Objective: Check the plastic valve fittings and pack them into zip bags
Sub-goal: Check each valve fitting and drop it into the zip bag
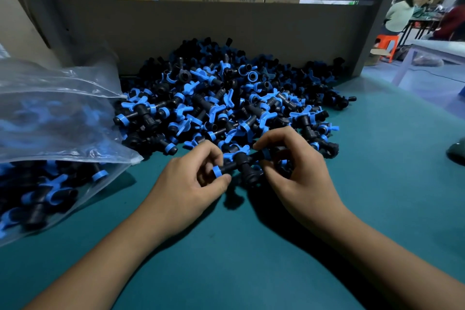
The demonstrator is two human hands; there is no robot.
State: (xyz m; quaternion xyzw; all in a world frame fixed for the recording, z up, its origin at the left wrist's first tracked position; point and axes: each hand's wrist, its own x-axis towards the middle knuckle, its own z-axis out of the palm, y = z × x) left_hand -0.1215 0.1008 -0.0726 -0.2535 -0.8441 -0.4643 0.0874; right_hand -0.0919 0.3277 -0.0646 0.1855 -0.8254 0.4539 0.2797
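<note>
A black valve fitting with blue rings and a blue handle (240, 162) is held between both hands just above the green table (251, 246). My left hand (193, 181) pinches its left blue-ringed end. Around its right end curl the fingers of my right hand (294, 171), which also seems to hold more fittings underneath. Behind them lies a big pile of the same black and blue fittings (226, 98). A clear zip bag (50, 184) with several fittings inside lies at the left, and another filled bag (50, 113) rests on top of it.
A grey panel (201, 27) closes off the back of the table behind the pile. At the right, the table edge gives onto a floor with another table (440, 48), an orange stool (387, 45) and seated people (400, 15) in the distance.
</note>
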